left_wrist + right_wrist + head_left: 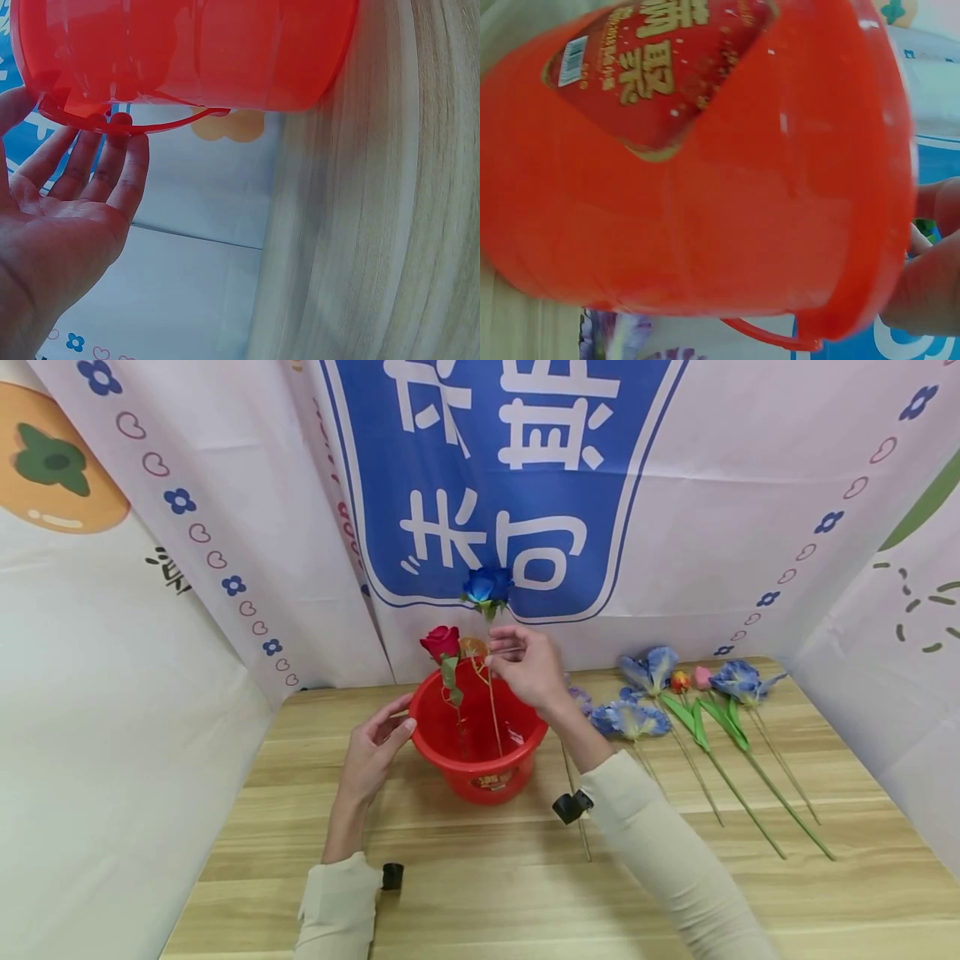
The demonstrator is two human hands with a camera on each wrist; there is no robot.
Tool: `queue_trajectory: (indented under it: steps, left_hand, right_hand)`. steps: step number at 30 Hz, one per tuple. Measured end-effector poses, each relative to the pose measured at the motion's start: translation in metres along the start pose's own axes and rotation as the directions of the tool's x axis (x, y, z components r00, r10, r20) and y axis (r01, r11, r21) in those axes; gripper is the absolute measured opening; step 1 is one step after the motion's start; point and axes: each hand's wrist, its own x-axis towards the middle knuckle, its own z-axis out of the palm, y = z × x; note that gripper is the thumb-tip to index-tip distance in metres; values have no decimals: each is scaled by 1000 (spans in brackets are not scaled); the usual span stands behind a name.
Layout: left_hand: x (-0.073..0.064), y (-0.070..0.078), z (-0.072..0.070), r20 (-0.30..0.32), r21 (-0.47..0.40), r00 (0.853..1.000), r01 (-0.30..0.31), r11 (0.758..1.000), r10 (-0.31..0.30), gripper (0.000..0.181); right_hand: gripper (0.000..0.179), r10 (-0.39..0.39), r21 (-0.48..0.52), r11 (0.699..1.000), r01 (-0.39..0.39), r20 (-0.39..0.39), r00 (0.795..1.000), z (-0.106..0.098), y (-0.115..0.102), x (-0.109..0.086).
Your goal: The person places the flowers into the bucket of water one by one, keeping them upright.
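A red plastic bucket [487, 787] stands upright on the wooden table. My left hand [372, 752] holds it at the left side, thumb on the rim and fingers by the handle [169, 126]. Over the bucket, my right hand [528, 668] pinches the stem of an artificial blue rose [487, 587], whose lower stem reaches down inside. A red artificial rose [441, 643] stands in the bucket, left of the blue one. In the right wrist view the bucket covers most of the right hand [934, 277]; only parts of its fingers show.
Artificial flowers lie on the table [465, 893] to the right: blue-purple irises [630, 718], an orange tulip [680, 682] and a pink tulip [702, 677], their stems pointing toward the front. A printed cloth [675, 568] hangs close behind the bucket.
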Motion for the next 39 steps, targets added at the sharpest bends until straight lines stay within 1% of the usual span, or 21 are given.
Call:
queue_trajectory:
  steps: [5, 9, 14, 19, 23, 27, 32, 36, 39]
  left_hand:
    - [0, -1, 1, -1, 2, 1000, 7, 1000, -7, 49]
    - [-1, -2, 3, 4, -10, 1000, 8, 1000, -8, 48]
    - [-2, -2, 5, 6, -14, 1000, 5, 1000, -5, 48]
    - [-2, -1, 3, 2, 2, 1000, 6, 1000, -6, 48]
    - [-1, -1, 2, 4, 9, 1000, 7, 1000, -7, 49]
    - [-1, -1, 1, 2, 19, 1000, 10, 1000, -10, 49]
    - [-1, 0, 1, 1, 28, 1000, 10, 1000, -10, 49]
    - [-1, 1, 1, 1, 34, 1000, 17, 999, -17, 49]
    - [-1, 2, 1, 2, 33, 1000, 20, 999, -21, 50]
  right_hand:
    - [32, 32, -86, 996, -32, 5, 999, 13, 4, 0]
    - [31, 50, -174, 983, -50, -4, 999, 19, 8, -3]
    - [29, 72, -272, 960, -67, 8, 997, 21, 12, -9]
    - [27, 71, -301, 952, -58, 31, 997, 17, 8, -16]
    - [28, 73, -284, 957, -58, 44, 996, 14, 6, -22]
    - [31, 45, -243, 970, -31, 51, 998, 7, 7, -27]
    - [31, -2, -133, 991, 7, 38, 999, -7, 13, -32]
    - [35, 16, -54, 998, -14, 29, 999, -23, 15, -36]
    - [36, 32, -16, 999, -32, 21, 999, -36, 18, -40]
